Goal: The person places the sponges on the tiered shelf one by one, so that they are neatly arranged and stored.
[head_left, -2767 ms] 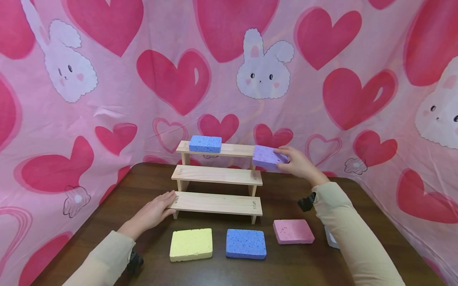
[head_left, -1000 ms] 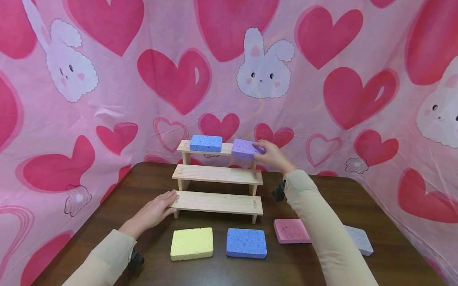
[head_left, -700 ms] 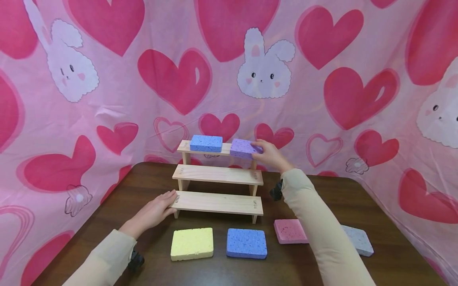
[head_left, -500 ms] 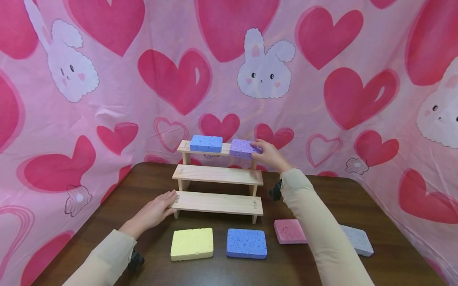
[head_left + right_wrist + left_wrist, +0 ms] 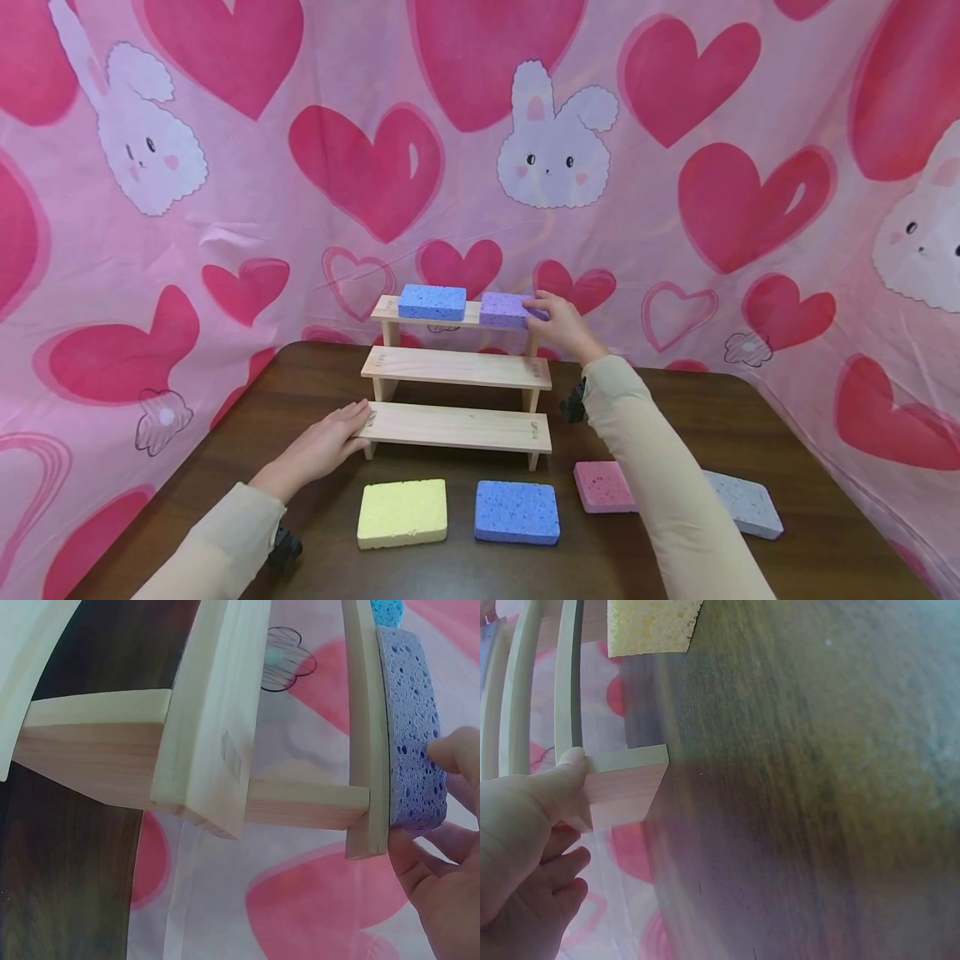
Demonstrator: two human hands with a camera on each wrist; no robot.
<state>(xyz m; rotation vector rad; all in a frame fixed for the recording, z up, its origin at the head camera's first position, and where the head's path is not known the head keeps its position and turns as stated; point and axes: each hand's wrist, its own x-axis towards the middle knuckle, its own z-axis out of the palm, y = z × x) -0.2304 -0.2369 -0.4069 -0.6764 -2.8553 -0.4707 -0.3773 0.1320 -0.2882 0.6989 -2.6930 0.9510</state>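
A purple sponge (image 5: 502,309) lies flat on the top step of a three-tier wooden stand (image 5: 457,367), right of a light blue sponge (image 5: 432,302). My right hand (image 5: 558,323) holds the purple sponge by its right end; in the right wrist view the thumb is on the front of the purple sponge (image 5: 412,727) and the fingers are around its end. At the stand's lowest step, my left hand (image 5: 326,442) grips the left end. The left wrist view has that thumb against the step's front edge, with the other fingers curled behind the wood.
In front of the stand, a yellow sponge (image 5: 402,513), a darker blue sponge (image 5: 517,512), a pink sponge (image 5: 604,487) and a grey sponge (image 5: 746,504) lie on the brown table (image 5: 247,517). The right sleeve partly covers the last two. A pink heart-print cloth (image 5: 465,50) hangs behind.
My right hand has carried the purple sponge leftward from beside the stand onto the top step, and it sits slightly lower and flatter there now. The left hand has stayed at the lowest step.
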